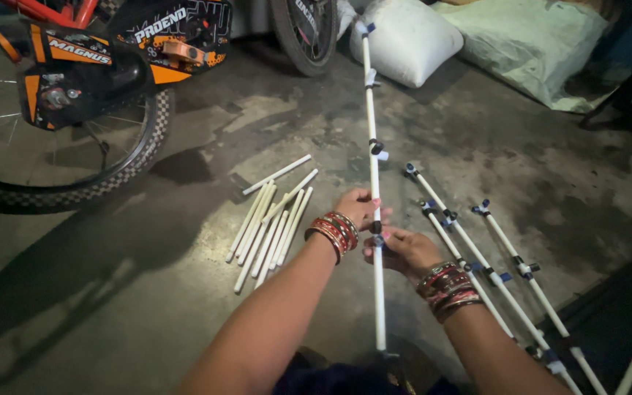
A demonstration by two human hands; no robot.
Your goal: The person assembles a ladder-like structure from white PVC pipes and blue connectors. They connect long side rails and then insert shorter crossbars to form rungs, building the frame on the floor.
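Bicycle (pixel 74 95), white sack (pixel 404 40), loose sticks (pixel 268 223)

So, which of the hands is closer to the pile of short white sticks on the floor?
Left. The left hand holds the long white rod just right of the pile of short white sticks; the right hand grips the rod lower, farther away.

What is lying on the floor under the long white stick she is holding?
Under the long white stick there is bare grey concrete floor. Both hands, left hand and right hand, cover the floor under its middle.
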